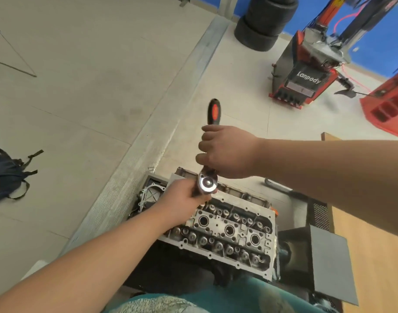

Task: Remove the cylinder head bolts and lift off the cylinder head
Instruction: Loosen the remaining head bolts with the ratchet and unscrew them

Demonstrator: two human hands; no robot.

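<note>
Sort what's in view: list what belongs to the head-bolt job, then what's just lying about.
In the job:
ratchet wrench
cylinder head
right hand on the wrench handle
left hand at the wrench head

Lying about:
backpack
stacked tyres
tyre changer

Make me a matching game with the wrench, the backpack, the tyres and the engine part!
Things:
1. ratchet wrench
2. backpack
3. stack of tyres
4. cylinder head

Where:
A. far away, by the blue wall
B. on the floor, off to the left
C. held by both hands
D. right below the hands, full of round holes

Pairs: 1-C, 2-B, 3-A, 4-D
</note>
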